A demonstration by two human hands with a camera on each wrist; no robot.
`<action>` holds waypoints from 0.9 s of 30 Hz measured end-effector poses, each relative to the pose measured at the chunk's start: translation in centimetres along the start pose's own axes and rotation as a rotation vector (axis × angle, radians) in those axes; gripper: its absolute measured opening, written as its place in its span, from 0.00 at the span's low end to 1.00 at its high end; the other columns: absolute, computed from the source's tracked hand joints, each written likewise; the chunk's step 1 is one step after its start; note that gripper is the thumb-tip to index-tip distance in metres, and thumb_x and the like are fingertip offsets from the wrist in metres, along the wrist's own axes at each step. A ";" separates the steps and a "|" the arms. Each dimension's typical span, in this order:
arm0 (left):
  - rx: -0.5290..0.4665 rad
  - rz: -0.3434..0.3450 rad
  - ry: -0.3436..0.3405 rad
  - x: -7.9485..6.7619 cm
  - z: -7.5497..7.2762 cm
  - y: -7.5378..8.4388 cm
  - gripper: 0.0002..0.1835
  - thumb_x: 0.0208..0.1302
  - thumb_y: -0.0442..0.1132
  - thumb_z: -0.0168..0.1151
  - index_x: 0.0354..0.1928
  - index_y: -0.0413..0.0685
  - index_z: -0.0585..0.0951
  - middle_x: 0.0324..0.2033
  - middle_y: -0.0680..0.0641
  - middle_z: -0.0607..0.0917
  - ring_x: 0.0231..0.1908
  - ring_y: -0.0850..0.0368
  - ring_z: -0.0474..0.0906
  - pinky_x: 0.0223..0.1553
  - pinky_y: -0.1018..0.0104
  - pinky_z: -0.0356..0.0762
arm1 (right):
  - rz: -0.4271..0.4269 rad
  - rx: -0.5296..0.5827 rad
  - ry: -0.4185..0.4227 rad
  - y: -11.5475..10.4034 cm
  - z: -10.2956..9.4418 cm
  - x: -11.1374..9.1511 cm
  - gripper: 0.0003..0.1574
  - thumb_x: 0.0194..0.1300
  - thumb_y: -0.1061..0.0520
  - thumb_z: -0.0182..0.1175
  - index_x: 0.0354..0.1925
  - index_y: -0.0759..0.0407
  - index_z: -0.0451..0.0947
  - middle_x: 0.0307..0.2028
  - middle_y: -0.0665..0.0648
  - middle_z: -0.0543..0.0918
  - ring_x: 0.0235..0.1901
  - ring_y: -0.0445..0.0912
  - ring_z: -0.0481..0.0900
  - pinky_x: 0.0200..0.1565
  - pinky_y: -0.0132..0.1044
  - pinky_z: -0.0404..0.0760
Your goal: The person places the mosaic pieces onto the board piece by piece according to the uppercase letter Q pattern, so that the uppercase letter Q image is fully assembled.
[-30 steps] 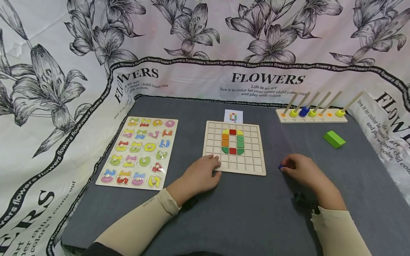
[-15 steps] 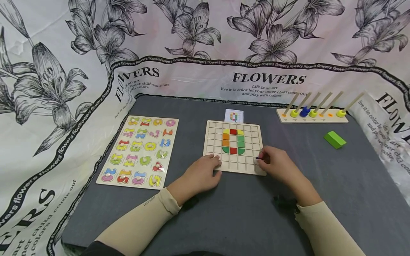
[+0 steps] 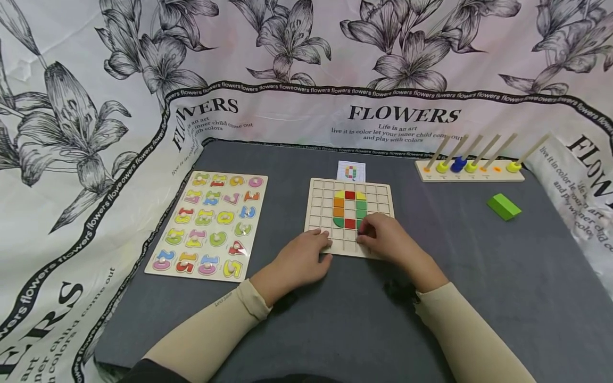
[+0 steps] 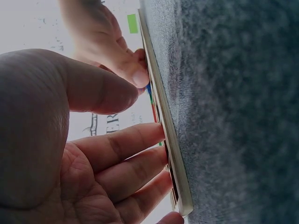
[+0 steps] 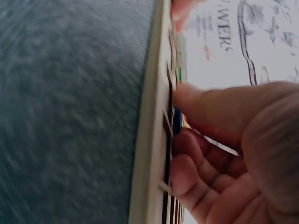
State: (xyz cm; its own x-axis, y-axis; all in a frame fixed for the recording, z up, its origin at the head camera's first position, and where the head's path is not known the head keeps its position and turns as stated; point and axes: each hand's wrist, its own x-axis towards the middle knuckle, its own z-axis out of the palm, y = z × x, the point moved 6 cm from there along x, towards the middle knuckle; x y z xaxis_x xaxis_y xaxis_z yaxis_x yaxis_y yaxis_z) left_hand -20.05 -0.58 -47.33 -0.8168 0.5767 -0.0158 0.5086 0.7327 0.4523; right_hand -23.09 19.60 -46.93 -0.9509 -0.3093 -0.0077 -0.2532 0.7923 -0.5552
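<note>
A wooden grid board (image 3: 318,202) lies in the middle of the table, with a ring of red, yellow, orange and green tiles (image 3: 339,211) set in its squares. My left hand (image 3: 300,259) rests its fairly straight fingertips on the board's near left corner. Between thumb and fingers, my right hand (image 3: 385,238) pinches a small blue piece (image 5: 177,120) low over the board, just below the ring's lower right end. The fingers hide the blue piece in the head view; its edge shows in both wrist views.
A small pattern card (image 3: 351,171) lies behind the board. On the left is a number puzzle board (image 3: 217,226). A peg stand (image 3: 471,176) with yellow and blue beads stands at the back right, a green block (image 3: 504,206) in front of it. Flowered cloth borders the table.
My right hand has carried the blue piece leftward from the table right of the board to over the board. The left hand has stayed in place.
</note>
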 end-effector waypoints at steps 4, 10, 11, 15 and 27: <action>-0.001 0.003 -0.012 0.0 0.1 0.0 0.22 0.79 0.46 0.62 0.69 0.46 0.85 0.73 0.44 0.81 0.78 0.46 0.73 0.78 0.50 0.75 | -0.012 0.031 0.014 0.6 -0.3 -0.5 0.07 0.70 0.61 0.75 0.43 0.60 0.86 0.38 0.57 0.84 0.35 0.46 0.78 0.38 0.40 0.79; -0.013 -0.007 -0.015 -0.1 0.1 0.0 0.23 0.79 0.46 0.62 0.69 0.47 0.84 0.74 0.44 0.81 0.79 0.46 0.71 0.79 0.50 0.74 | 0.000 0.043 0.018 1.1 -0.8 -0.9 0.05 0.71 0.61 0.73 0.43 0.61 0.87 0.37 0.56 0.83 0.34 0.46 0.76 0.38 0.40 0.78; -0.013 -0.008 -0.013 -0.1 0.1 0.0 0.23 0.79 0.46 0.62 0.69 0.47 0.84 0.74 0.44 0.81 0.79 0.46 0.72 0.79 0.50 0.74 | 0.003 0.040 0.010 1.1 -0.8 -0.9 0.04 0.71 0.61 0.73 0.42 0.61 0.87 0.36 0.56 0.83 0.34 0.46 0.76 0.37 0.39 0.78; -0.007 -0.006 -0.015 0.0 0.0 0.0 0.23 0.79 0.46 0.62 0.69 0.46 0.84 0.74 0.44 0.81 0.79 0.46 0.71 0.79 0.51 0.74 | 0.003 0.027 -0.012 1.1 -0.5 -0.9 0.04 0.71 0.61 0.73 0.39 0.60 0.86 0.34 0.55 0.83 0.33 0.45 0.75 0.37 0.38 0.77; -0.010 0.003 0.001 -0.1 -0.1 0.1 0.22 0.79 0.45 0.62 0.68 0.46 0.85 0.73 0.43 0.82 0.78 0.44 0.73 0.78 0.49 0.75 | 0.007 0.027 0.017 1.0 -0.2 -0.8 0.05 0.72 0.61 0.72 0.39 0.62 0.86 0.33 0.56 0.83 0.31 0.45 0.75 0.33 0.36 0.76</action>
State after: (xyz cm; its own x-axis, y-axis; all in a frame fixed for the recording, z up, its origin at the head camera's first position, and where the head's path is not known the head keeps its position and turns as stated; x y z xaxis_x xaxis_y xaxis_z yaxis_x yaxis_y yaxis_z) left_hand -19.95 -0.59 -47.14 -0.8157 0.5783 -0.0134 0.5082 0.7275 0.4609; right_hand -22.65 20.75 -47.30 -0.9555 -0.2949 0.0028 -0.2423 0.7798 -0.5772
